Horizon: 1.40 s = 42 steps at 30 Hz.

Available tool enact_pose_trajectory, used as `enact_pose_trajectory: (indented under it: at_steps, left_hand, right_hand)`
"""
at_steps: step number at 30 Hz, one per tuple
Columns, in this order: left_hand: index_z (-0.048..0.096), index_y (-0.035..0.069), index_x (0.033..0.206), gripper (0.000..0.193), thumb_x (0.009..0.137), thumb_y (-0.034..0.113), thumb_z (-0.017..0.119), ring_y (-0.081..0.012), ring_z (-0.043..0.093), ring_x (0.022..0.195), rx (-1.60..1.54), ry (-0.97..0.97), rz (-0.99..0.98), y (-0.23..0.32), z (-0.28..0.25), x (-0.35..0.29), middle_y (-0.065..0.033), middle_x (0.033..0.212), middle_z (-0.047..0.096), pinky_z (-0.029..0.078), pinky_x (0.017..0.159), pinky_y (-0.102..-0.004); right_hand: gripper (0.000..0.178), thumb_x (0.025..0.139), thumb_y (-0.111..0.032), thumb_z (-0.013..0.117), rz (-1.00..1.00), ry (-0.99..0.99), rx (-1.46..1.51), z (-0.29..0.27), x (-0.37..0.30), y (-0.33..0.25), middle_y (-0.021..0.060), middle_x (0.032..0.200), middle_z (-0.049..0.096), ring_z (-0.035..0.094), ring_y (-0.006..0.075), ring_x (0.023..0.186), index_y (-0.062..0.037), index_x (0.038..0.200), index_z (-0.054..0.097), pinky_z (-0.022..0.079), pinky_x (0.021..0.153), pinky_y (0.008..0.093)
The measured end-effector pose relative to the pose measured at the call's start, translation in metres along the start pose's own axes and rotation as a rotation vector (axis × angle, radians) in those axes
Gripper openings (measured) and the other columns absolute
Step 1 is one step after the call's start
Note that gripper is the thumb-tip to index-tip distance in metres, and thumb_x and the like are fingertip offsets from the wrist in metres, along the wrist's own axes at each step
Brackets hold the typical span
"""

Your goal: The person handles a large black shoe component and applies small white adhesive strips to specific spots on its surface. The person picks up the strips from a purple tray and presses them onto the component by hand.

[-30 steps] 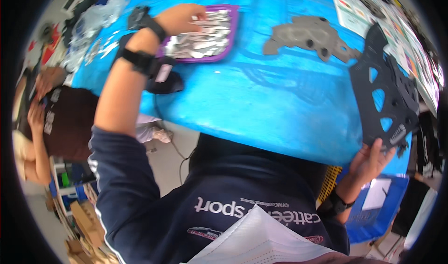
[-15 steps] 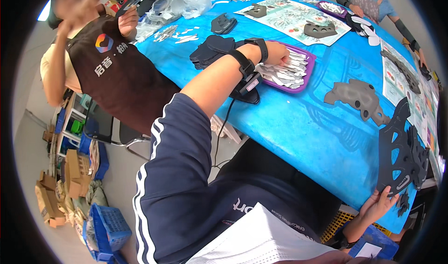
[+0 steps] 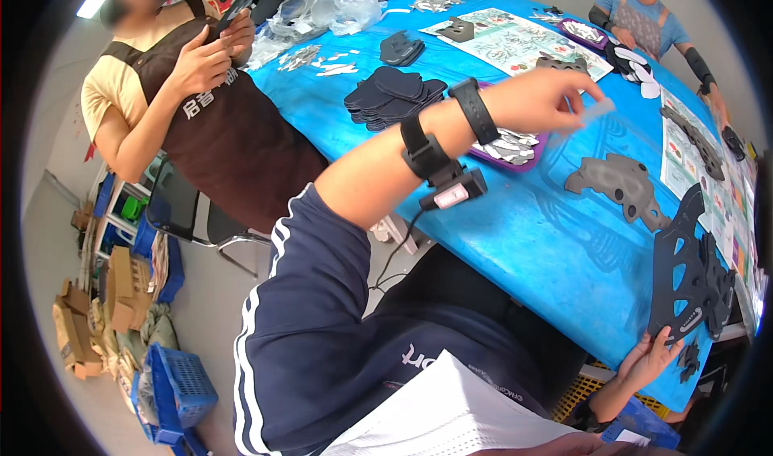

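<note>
Pinching a small pale strip (image 3: 597,111) above the purple tray (image 3: 527,159), the left hand (image 3: 547,97) has yet to place it, while the right hand (image 3: 648,359) grips the black cut-out panel (image 3: 684,271) at the tabletop's (image 3: 515,238) near edge.

The small pale piece (image 3: 597,109) pinched in our left hand (image 3: 541,100) is motion-blurred, so we cannot tell its shape. Our right hand (image 3: 648,359) lies partly behind the blue table's edge (image 3: 612,327), and our mask (image 3: 439,416) is cropped by the lower rim.
</note>
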<state>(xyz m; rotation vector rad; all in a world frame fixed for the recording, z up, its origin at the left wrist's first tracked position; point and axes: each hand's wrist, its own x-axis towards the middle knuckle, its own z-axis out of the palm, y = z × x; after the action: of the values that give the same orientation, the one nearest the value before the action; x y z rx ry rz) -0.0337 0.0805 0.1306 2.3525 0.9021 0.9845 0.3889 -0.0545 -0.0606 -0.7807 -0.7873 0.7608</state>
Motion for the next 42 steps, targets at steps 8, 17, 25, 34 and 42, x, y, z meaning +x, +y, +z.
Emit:
enact_pose_trajectory:
  at_steps: [8, 17, 25, 34, 42]
  left_hand:
    - [0.049, 0.001, 0.090, 0.021, 0.079, -0.004, 0.066, -0.0189, 0.068, 0.075, -0.956, 0.126, -0.337, 0.046, 0.120, -0.053, -0.0088, 0.082, 0.062, 0.056, 0.065, -0.0266]
    - [0.065, 0.001, 0.094, 0.016, 0.080, 0.007, 0.068, -0.0135, 0.065, 0.068, -0.269, 0.040, -0.495, 0.034, 0.180, -0.083, -0.0096, 0.081, 0.069, 0.050, 0.062, -0.0255]
    - [0.068, 0.003, 0.088, 0.013, 0.075, 0.002, 0.068, -0.0271, 0.062, 0.076, 0.225, 0.017, -0.220, 0.036, 0.180, -0.085, -0.0112, 0.084, 0.064, 0.049, 0.070, -0.0333]
    - [0.061, 0.009, 0.115, 0.038, 0.077, 0.011, 0.062, -0.0321, 0.051, 0.093, 0.451, -0.132, 0.037, 0.063, 0.195, -0.090, -0.0144, 0.100, 0.056, 0.042, 0.082, -0.0410]
    - [0.058, 0.014, 0.124, 0.049, 0.081, 0.036, 0.064, -0.0310, 0.048, 0.092, 0.514, -0.138, 0.088, 0.063, 0.198, -0.092, -0.0150, 0.104, 0.053, 0.040, 0.082, -0.0405]
  right_hand:
    - [0.038, 0.090, -0.005, 0.059, 0.040, 0.039, 0.018, 0.007, -0.005, -0.004, 0.0102, 0.112, 0.057, 0.056, 0.0176, 0.098, -0.0087, 0.123, 0.040, 0.045, 0.080, 0.0338]
    - [0.031, 0.087, 0.000, 0.059, 0.050, 0.005, 0.096, 0.032, -0.010, -0.013, 0.0080, 0.101, 0.061, 0.064, 0.0188, 0.083, -0.0097, 0.112, 0.043, 0.057, 0.064, 0.0341]
    - [0.031, 0.086, 0.001, 0.060, 0.079, 0.006, 0.088, 0.041, -0.010, -0.016, 0.0096, 0.100, 0.061, 0.064, 0.0183, 0.085, -0.0083, 0.109, 0.042, 0.057, 0.066, 0.0320]
    - [0.027, 0.087, -0.003, 0.060, 0.058, -0.012, 0.099, 0.043, -0.009, -0.020, 0.0080, 0.100, 0.057, 0.060, 0.0129, 0.085, -0.0041, 0.109, 0.043, 0.053, 0.065, 0.0272]
    - [0.027, 0.088, -0.002, 0.060, -0.182, -0.023, -0.163, 0.040, -0.020, -0.010, 0.0096, 0.104, 0.055, 0.056, 0.0133, 0.090, -0.0010, 0.110, 0.044, 0.047, 0.078, 0.0261]
